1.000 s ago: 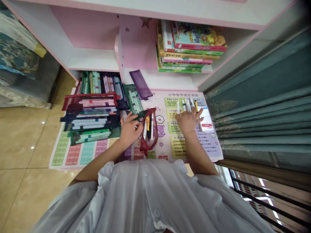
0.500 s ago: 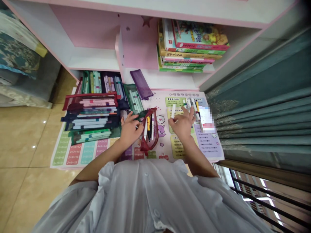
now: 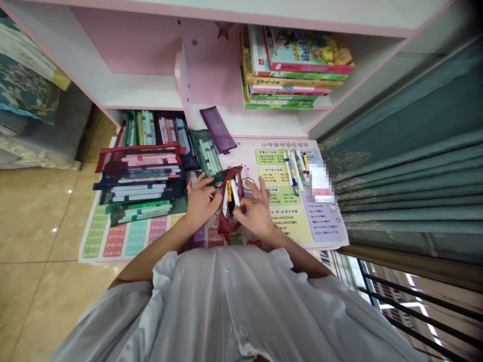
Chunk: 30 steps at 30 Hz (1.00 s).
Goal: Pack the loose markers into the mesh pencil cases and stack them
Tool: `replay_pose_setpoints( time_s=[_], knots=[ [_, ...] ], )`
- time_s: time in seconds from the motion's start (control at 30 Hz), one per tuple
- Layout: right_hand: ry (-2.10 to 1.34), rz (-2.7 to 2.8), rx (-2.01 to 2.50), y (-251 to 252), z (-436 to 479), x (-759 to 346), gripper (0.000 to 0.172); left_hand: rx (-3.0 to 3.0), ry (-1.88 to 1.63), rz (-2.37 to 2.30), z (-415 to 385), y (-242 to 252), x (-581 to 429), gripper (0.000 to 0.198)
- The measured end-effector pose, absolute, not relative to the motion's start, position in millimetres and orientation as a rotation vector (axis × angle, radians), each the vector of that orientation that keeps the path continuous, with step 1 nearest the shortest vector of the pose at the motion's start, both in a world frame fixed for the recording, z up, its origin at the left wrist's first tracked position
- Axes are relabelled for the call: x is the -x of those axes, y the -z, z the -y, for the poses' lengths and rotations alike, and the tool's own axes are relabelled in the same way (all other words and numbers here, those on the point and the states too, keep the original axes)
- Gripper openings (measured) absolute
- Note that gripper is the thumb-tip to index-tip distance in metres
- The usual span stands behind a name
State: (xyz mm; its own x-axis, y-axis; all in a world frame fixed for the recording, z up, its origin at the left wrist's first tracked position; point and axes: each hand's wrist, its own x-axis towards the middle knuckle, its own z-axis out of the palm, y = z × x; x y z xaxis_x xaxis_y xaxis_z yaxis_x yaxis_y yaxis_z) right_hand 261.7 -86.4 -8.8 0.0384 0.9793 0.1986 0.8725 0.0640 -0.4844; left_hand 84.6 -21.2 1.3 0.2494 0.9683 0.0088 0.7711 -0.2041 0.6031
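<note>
A dark red mesh pencil pouch (image 3: 227, 226) lies gaping on the desk mat in front of me, with several pens and markers inside. My left hand (image 3: 203, 202) pinches the pouch's left edge between thumb and index finger, its other fingers spread. Between the thumb and index finger of my right hand (image 3: 256, 210) is a white marker (image 3: 235, 192), slanted into the pouch's opening. Beside it in the pouch show a yellow-and-black marker (image 3: 229, 191) and another white one. The lower end of the held marker is partly hidden by my fingers.
Filled mesh pouches (image 3: 141, 193) are stacked at left, and a green pouch (image 3: 209, 156) lies behind my left hand. A flat purple pouch (image 3: 218, 129) rests by the shelf. Loose markers (image 3: 292, 173) lie at right near a blurred white item (image 3: 320, 182). Books (image 3: 298, 65) fill part of the shelf.
My right hand has moved left from beside the loose markers to the red pouch, bringing the white marker into its opening. My left hand has stayed on the pouch's edge.
</note>
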Motion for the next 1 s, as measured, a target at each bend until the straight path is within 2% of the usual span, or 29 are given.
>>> replay_pose_setpoints(
  time_s=[0.63,1.0],
  knots=[
    [-0.303,1.923,1.913,8.4,71.8,-250.9,0.023,-2.050,-0.506,-1.572,21.1,-3.9,-85.2,0.022],
    [-0.221,1.893,1.930,8.9,71.6,-272.1,0.034,-2.038,-0.517,-1.576,21.8,-3.0,-85.7,0.024]
  ],
)
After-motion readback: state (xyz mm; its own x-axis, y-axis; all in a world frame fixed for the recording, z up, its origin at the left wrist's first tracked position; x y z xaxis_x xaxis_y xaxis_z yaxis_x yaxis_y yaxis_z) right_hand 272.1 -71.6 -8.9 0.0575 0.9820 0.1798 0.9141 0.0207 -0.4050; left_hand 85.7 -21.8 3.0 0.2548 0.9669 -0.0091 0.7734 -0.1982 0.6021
